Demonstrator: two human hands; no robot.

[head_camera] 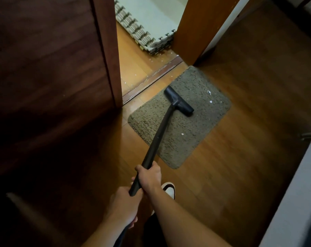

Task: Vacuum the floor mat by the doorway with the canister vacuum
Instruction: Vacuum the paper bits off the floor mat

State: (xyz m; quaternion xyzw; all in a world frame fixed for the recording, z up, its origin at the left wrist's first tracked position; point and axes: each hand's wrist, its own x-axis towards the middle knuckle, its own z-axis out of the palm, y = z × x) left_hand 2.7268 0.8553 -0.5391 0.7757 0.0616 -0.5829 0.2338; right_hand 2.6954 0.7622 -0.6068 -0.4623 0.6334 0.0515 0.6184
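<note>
Both hands clench the black wand (155,139): left hand (123,205) at its end, right hand (149,177) just ahead. Nozzle (178,103) rests on the mat (192,132); white scraps (209,97) lie beside it.

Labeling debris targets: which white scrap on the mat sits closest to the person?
The white scrap alone near the floor mat's near edge, right of the wand; the other two lie beyond the nozzle.

Both forearms reach forward, right hand (149,177) ahead of left hand (126,202), fingers curled closed.
</note>
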